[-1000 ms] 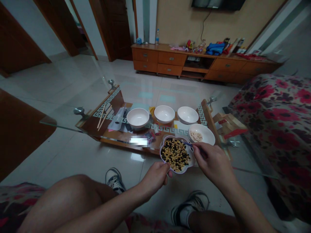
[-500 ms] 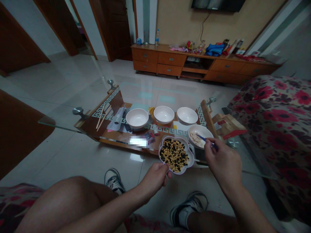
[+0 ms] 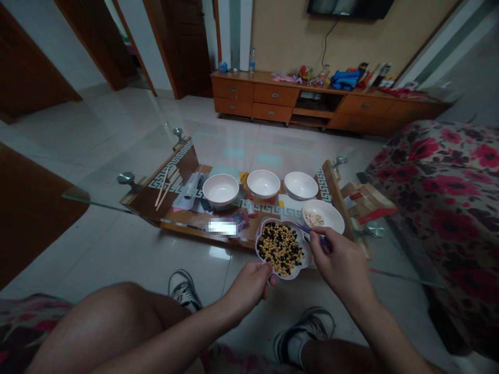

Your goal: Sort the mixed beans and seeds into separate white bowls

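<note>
My left hand (image 3: pixel 255 280) is closed on the near edge of a flower-shaped dish (image 3: pixel 306 254), held at the table's front edge. Mixed yellow and black beans (image 3: pixel 278 249) fill much of it. My right hand (image 3: pixel 339 259) pinches a slim blue-purple utensil (image 3: pixel 303 227); its exact kind is too small to make out. The utensil's tip is over the dish's upper right rim. Just beyond my right hand stands a white bowl (image 3: pixel 333 215) with pale pieces (image 3: pixel 314 218) in it. Three more white bowls, a left one (image 3: pixel 220 189), a middle one (image 3: pixel 263 183) and a right one (image 3: pixel 301 185), stand in a row behind.
The glass table (image 3: pixel 101 202) has a wooden shelf below with papers and packets. Chopsticks (image 3: pixel 166 192) lie at the left. To the right are a brown paper bag (image 3: pixel 368 202) and a flowered sofa (image 3: pixel 448 182). A cluttered TV cabinet (image 3: pixel 273 96) stands along the wall.
My right hand has moved left with the utensil, from inside the white bowl with the pale pieces to the rim of the dish. My left hand and the dish have hardly moved.
</note>
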A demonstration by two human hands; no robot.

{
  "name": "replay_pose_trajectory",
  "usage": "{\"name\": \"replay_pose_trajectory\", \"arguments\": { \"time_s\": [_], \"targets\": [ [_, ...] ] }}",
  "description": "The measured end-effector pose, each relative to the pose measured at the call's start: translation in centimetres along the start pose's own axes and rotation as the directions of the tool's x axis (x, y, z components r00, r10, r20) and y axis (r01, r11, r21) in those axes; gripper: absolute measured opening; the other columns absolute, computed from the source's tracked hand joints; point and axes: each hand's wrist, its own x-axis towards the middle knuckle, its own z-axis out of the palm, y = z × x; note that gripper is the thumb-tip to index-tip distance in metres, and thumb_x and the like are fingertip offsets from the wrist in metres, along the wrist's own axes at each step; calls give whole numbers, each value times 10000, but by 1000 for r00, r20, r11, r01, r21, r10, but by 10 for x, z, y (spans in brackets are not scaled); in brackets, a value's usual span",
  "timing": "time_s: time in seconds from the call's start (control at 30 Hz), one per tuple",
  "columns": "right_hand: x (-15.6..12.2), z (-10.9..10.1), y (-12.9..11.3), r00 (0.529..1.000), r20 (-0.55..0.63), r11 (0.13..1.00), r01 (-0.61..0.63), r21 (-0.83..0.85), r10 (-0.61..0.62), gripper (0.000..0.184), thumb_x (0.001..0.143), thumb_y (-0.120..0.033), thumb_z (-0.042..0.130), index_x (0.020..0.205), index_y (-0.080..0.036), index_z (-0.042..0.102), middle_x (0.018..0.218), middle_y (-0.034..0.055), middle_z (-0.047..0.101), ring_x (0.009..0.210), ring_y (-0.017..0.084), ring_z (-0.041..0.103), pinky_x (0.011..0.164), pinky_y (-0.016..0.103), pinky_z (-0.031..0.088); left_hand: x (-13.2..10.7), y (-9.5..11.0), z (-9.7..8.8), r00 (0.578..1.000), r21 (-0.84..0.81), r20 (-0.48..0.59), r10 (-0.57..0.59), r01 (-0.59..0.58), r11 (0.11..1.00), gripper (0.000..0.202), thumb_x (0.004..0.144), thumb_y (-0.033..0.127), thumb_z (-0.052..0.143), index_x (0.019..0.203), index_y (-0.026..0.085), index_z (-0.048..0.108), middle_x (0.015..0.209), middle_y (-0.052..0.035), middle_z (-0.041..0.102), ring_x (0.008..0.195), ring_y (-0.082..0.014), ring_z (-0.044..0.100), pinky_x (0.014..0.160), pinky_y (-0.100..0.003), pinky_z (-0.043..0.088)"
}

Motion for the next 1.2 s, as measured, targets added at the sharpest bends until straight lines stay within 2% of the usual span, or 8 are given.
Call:
{"name": "replay_pose_trajectory", "arguments": {
  "time_s": [0.17, 0.33, 0.5, 1.0, 1.2],
  "targets": [
    [-4, 8, -4, 952, 190, 970, 230, 75, -240, 231, 947, -302, 475, 1010, -205, 675, 888, 60, 744, 781, 189, 682, 678, 296, 481, 6, -9, -1, 1000, -1, 4, 28, -28, 1000, 417, 937, 474, 355, 708, 181, 544, 412, 56, 399, 371, -83, 276, 458, -227, 222],
    [-6, 10, -6, 908, 250, 942, 322, 90, -335, 217, 947, -264, 467, 1012, -194, 662, 902, 66, 736, 800, 189, 680, 718, 326, 489, 8, -11, -1, 999, -9, 4, 34, -34, 999, 411, 937, 460, 359, 703, 178, 546, 407, 57, 395, 370, -80, 279, 463, -223, 236],
    [-7, 11, -7, 894, 267, 933, 341, 118, -360, 204, 938, -243, 463, 985, -192, 655, 871, 69, 714, 786, 182, 663, 704, 322, 485, 6, -9, -1, 999, -11, 3, 37, -37, 999, 416, 935, 471, 364, 709, 177, 552, 411, 57, 397, 370, -80, 279, 455, -222, 225],
    [-8, 9, -9, 889, 298, 937, 320, 141, -348, 203, 928, -229, 462, 983, -194, 655, 868, 63, 693, 802, 181, 645, 721, 318, 483, 5, -6, 0, 999, 2, -4, 49, -49, 999, 405, 925, 469, 361, 700, 186, 542, 408, 58, 395, 378, -90, 293, 479, -227, 256],
    [-6, 9, -11, 878, 302, 928, 337, 157, -370, 197, 918, -209, 463, 971, -192, 652, 849, 59, 685, 796, 182, 642, 715, 319, 487, 4, -4, 0, 1000, -3, -3, 19, -19, 1000, 389, 938, 419, 342, 693, 188, 537, 399, 59, 389, 368, -87, 275, 473, -229, 237]
  ]
}}
